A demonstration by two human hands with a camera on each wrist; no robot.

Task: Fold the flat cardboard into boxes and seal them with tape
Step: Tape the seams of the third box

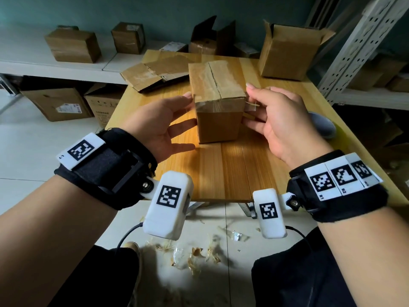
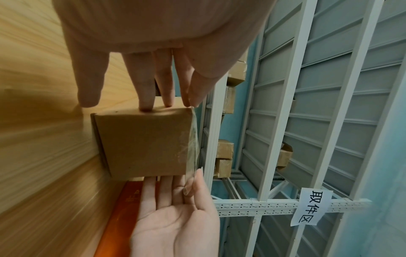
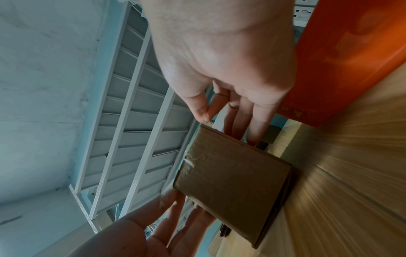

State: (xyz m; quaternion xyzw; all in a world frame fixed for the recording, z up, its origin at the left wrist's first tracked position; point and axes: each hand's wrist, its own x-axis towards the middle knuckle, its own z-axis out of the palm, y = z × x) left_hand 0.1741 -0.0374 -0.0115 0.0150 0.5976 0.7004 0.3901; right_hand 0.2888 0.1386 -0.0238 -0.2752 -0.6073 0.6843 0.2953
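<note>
Box point(image 1: 218, 100), small, brown cardboard, upright near the middle of the wooden worktop point(image 1: 232, 171); top seam already covered by clear tape point(image 1: 210, 85) running over the near edge. Step in hand, by my reading: smoothing the tape ends down the sides. Best done with flat fingertips stroking downward from the top edge, box braced from the opposite side so it does not skid. Left hand point(image 1: 163, 122): fingers straight and spread, tips touching the box's left face, gripping nothing. Right hand point(image 1: 281, 122): palm turned inward, fingers extended against the right face, where a loose tape tab point(image 1: 251, 106) sticks out; thumb raised beside the top corner.
</note>
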